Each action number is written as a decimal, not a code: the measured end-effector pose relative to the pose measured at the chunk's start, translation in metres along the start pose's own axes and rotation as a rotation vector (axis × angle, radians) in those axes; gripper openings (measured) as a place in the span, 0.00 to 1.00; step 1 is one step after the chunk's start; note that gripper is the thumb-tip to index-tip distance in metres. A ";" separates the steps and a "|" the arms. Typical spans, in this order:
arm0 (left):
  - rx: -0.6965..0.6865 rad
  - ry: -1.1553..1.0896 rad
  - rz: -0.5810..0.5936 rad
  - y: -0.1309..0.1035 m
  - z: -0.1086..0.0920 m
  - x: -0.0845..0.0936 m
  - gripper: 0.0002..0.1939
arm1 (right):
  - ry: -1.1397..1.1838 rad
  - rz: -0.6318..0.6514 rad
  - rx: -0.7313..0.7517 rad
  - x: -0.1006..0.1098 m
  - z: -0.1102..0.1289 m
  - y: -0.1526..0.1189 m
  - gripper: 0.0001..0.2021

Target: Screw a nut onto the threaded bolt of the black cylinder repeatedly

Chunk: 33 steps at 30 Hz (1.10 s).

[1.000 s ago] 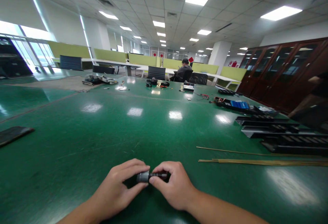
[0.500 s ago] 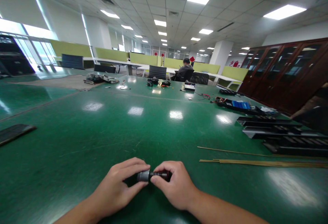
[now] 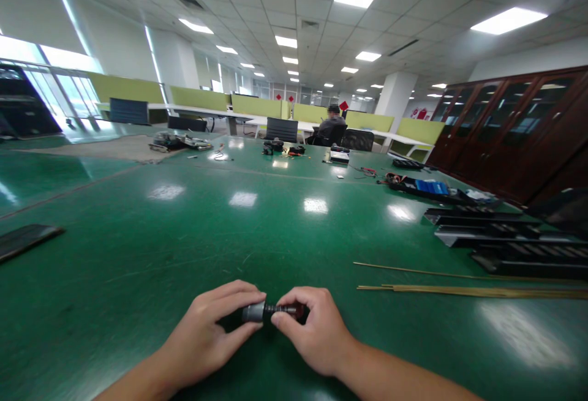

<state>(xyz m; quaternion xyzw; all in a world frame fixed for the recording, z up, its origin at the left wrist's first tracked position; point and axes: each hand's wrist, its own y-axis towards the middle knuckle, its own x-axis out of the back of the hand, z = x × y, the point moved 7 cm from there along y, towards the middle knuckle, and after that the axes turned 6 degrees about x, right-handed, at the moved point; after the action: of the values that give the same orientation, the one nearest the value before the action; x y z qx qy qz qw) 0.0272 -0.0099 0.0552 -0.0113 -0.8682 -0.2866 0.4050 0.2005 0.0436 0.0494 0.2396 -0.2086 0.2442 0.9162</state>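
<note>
Two bare hands, head view: both at the near middle of the green tabletop (image 3: 197, 248), facing each other over one small part, apparently so that each end has its own grip.
Grey cylinder: in the left hand (image 3: 211, 324), lying roughly level; the thumb sits below and the fingertips above, narrowed to its width (image 3: 253, 311). A hold from both sides likely keeps it from rolling.
Dark ribbed shaft: runs from the cylinder's right end toward the right hand (image 3: 316, 327), in line with it (image 3: 271, 309); thumb and forefinger are pinched close on it, a grip that suits fine control. Its reddish-brown far end is partly hidden in the palm.
Brass-coloured rods: several bundled (image 3: 459, 291), one lying apart just beyond; right of the hands, laid lengthwise, probably to keep them together.
Black channel rails: at the right (image 3: 519, 260), side by side, seemingly set aside in a row.
Dark flat slab: at the left edge (image 3: 27, 240), well apart from the hands.
Black tray with blue piece: farther back, right (image 3: 429, 187), near loose wires.
Seated person: beyond the tabletop (image 3: 331, 128), well clear of the part.
</note>
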 end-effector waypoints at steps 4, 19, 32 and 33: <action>0.018 0.018 -0.001 -0.002 0.004 0.000 0.19 | 0.006 -0.006 -0.009 0.000 -0.001 -0.001 0.04; -0.002 0.049 -0.041 -0.001 0.007 0.005 0.19 | 0.071 -0.017 -0.058 -0.002 -0.007 -0.001 0.05; 0.004 0.069 -0.062 0.000 0.006 0.009 0.18 | 0.093 -0.027 -0.065 -0.001 -0.008 -0.001 0.05; 0.005 0.073 -0.065 0.000 0.006 0.010 0.17 | 0.094 -0.028 -0.066 -0.001 -0.008 -0.001 0.05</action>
<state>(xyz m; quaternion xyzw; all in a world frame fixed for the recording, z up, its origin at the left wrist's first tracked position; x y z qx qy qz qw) 0.0163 -0.0083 0.0591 0.0283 -0.8536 -0.2974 0.4268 0.2027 0.0469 0.0420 0.2002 -0.1696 0.2352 0.9358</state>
